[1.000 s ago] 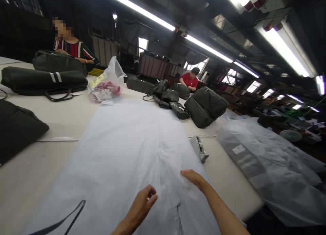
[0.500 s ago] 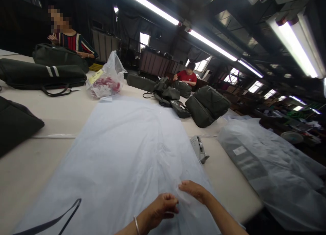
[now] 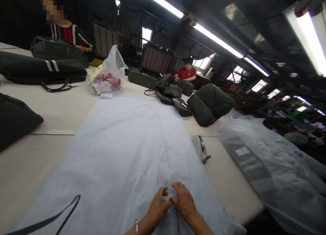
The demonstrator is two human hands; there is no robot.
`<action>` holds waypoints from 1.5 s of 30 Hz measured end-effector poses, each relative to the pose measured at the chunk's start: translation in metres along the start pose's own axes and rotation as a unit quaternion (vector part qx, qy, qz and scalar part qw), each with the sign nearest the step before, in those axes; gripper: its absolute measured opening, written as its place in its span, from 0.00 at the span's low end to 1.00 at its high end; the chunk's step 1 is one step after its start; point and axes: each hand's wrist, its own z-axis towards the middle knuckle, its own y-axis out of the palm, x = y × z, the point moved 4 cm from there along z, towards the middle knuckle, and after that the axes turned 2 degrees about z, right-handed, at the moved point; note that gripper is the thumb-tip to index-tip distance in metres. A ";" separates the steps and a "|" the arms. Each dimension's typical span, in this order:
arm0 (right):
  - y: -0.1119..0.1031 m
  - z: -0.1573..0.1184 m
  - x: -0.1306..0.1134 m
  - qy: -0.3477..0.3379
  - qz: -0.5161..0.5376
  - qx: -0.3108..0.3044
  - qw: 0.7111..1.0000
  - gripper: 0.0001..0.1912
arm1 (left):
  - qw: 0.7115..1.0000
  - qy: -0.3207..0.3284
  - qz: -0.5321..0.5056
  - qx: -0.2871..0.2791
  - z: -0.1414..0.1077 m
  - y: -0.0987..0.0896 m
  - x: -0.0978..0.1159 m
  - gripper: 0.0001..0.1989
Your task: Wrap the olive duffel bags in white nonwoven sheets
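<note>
A large translucent white plastic bag (image 3: 122, 153) lies spread over the table in front of me. Over its near right part, my left hand (image 3: 158, 205), with a bracelet at the wrist, has its fingers bent and a gap between thumb and fingers. Nothing shows in it. Close beside it, my right hand (image 3: 185, 200) rests on the plastic, fingers stretched out and somewhat apart. A dark crease runs in the plastic just below the hands. At the lower left, a dark strap (image 3: 63, 211) lies on the sheet.
A grey tape dispenser (image 3: 201, 148) stands at the bag's right edge. Dark green bags (image 3: 209, 104) sit further back, near a clear bag of red items (image 3: 105, 80). Plastic-wrapped goods (image 3: 254, 153) lie right. Two people (image 3: 187, 72) work across the table.
My right hand has moved left and turned palm down onto the plastic, letting go of the raised fold. My left hand has shifted slightly left and its fingers have loosened.
</note>
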 end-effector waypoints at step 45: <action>0.076 0.085 -0.024 -0.087 0.331 0.097 0.934 0.23 | 0.855 -0.003 0.513 0.075 0.002 -0.082 0.004 0.39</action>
